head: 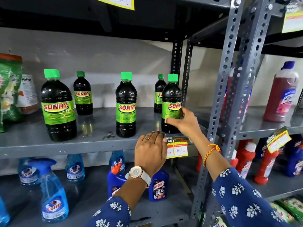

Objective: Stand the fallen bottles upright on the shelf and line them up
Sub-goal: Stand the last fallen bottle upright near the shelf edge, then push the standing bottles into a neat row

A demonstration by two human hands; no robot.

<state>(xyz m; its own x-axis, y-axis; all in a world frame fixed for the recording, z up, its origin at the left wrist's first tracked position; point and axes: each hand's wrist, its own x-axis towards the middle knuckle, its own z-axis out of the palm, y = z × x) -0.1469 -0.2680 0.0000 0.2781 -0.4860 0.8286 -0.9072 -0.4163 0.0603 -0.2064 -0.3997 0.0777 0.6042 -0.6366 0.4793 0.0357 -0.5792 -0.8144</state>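
Several dark Sunny bottles with green caps stand upright on the grey shelf (91, 128). A large one (58, 105) stands front left, a smaller one (82, 94) behind it, one (126, 104) in the middle, and one (158, 94) at the back right. My right hand (183, 122) grips the lower label of the front right bottle (171, 99), which stands near the shelf's front edge. My left hand (150, 153) rests flat on the shelf's front lip beside a price tag (177, 148), holding nothing.
Green and white packets (9, 89) sit at the shelf's left end. A grey perforated upright (229, 79) stands just right of the held bottle. Blue Colin sprays (54, 194) and Harpic bottles (159, 187) fill the shelf below. Red bottles (282, 94) stand on the neighbouring rack.
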